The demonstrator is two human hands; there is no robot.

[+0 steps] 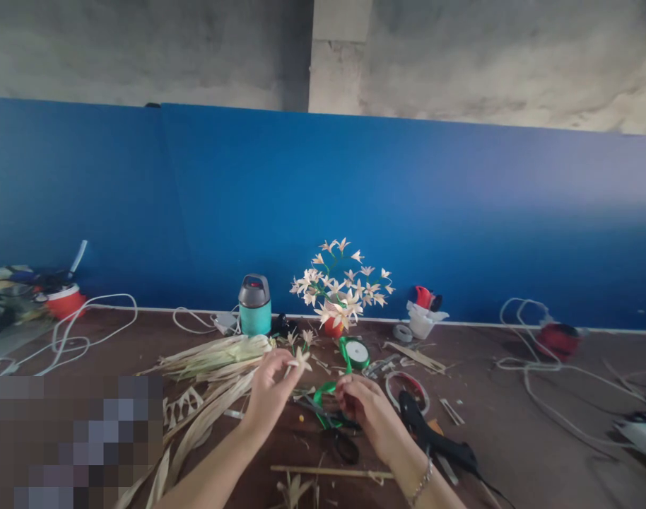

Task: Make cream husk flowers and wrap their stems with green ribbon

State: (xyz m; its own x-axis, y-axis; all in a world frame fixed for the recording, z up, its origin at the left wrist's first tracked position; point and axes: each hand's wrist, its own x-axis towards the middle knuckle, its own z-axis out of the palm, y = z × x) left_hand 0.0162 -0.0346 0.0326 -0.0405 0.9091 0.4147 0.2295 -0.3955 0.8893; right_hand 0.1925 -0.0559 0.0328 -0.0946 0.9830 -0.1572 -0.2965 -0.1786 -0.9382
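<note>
My left hand (268, 392) is pinched on a small cream leaf flower (302, 361), held up just above the brown table (514, 431). My right hand (366, 408) is closed on a strip of green ribbon (326, 390) that runs up to a green ribbon roll (357, 353). Scissors (331, 428) lie on the table just below and between the two hands. A bracelet sits on my right wrist.
A red pot of cream flowers (340, 286) stands at the back by the blue wall, beside a teal container (254, 305). Dried leaf strips (211, 367) lie at the left, a black glue gun (434, 438) at the right. White cables (540, 382) trail both sides.
</note>
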